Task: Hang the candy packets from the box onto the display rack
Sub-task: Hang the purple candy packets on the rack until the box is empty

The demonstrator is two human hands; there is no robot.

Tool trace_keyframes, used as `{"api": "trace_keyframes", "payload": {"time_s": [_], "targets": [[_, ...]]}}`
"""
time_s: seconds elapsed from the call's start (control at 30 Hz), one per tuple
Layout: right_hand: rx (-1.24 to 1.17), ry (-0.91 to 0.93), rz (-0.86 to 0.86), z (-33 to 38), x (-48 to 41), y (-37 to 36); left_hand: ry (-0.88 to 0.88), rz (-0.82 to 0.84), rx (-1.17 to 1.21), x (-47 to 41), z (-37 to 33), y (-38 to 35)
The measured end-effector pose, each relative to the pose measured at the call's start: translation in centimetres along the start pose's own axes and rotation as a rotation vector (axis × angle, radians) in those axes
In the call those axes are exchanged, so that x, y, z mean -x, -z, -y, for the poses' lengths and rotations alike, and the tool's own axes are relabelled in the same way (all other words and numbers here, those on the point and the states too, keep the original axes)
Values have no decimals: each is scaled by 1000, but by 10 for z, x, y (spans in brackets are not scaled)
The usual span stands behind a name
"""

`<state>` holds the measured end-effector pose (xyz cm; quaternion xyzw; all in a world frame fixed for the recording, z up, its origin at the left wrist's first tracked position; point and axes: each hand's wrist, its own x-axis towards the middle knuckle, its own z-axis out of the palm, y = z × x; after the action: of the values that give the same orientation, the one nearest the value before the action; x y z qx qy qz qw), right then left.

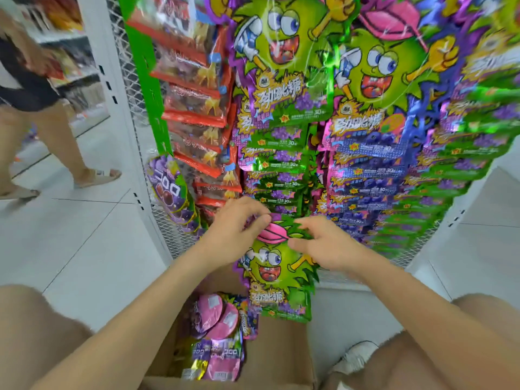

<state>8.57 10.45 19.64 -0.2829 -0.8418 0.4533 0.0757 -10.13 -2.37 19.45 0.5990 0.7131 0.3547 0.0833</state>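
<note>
Both hands are meeting at the top of one green candy packet [277,277]. The left hand [239,220] is curling its fingers over the packet's top-left corner, with the thumb pressing on the pink cap print. The right hand [323,246] is pinching the top-right edge between thumb and curled fingers.

The fingers are covering the packet's top edge, so I can't make out its hang hole or any hook. Where it's meeting the display rack [164,226] is getting lost in the clutter of hanging packets.

The packet is hanging long-ways up and down. Its top is sitting between the two hands, its printed face is looking back at the camera, and its bottom edge is dangling below the hands over the cardboard box [281,353].

The box is getting cut off by the bottom of the frame. More loose packets [216,319] are lying inside it, under the left forearm, in pink and purple wrappers with print too small to read.

Above the hands, a column of matching green packets [281,108] is overlapping downward. A purple-blue column [371,142] is hanging above the right hand, and red packets [197,108] above the left. Out past the left hand some purple grape packets [171,190] are hanging low, and further out a passer-by's legs [62,136] are blurring.
</note>
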Motion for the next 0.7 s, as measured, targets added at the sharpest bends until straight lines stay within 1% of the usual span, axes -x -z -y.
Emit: {"api": "trace_keyframes", "payload": {"time_s": [0.03, 0.1, 0.17, 0.3, 0.4, 0.47, 0.57, 0.6, 0.7], "targets": [[-15, 9, -32, 10, 0, 7, 1, 24, 48, -5, -10, 10], [-30, 69, -81, 30, 0, 22, -11, 5, 82, -15, -25, 28], [7, 221, -160, 54, 0, 39, -64, -44, 77, -26, -42, 46], [235, 408, -388, 115, -3, 80, -119, -132, 75, -60, -75, 89], [423, 482, -482, 159, -9, 118, -158, -239, 80, -92, -99, 123], [484, 517, -573, 184, -14, 144, -206, -396, 63, -116, -118, 142], [567, 518, -772, 219, -24, 174, -273, -635, 2, -151, -151, 166], [604, 500, -851, 228, -30, 181, -259, -675, -28, -162, -162, 173], [716, 373, -1044, 247, -45, 199, -101, -686, -34, -190, -185, 193]]}}
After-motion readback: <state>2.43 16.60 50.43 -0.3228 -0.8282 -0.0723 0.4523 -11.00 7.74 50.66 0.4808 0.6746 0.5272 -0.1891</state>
